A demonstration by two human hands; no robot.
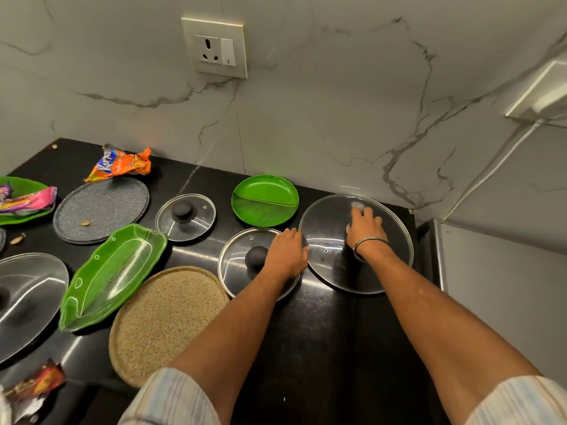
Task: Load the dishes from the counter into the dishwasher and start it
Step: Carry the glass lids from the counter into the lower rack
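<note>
Right fingers: my right hand (365, 223) is closed around the knob in the middle of the big lid (331, 259); a bangle sits on the wrist.
Left fingers: my left hand (287, 253) lies flat on the rim where the medium lid (242, 262) meets the big one; whether the fingers hold anything, I cannot tell.
Big lid: on the black worktop (322, 332), near the right corner.
Behind: a round green plate (265, 200) and a small lid (185, 216).
Left side: a green leaf dish (113, 276), a tan mat (165, 320), a grey tray (101, 208), an orange wrapper (121, 164).
</note>
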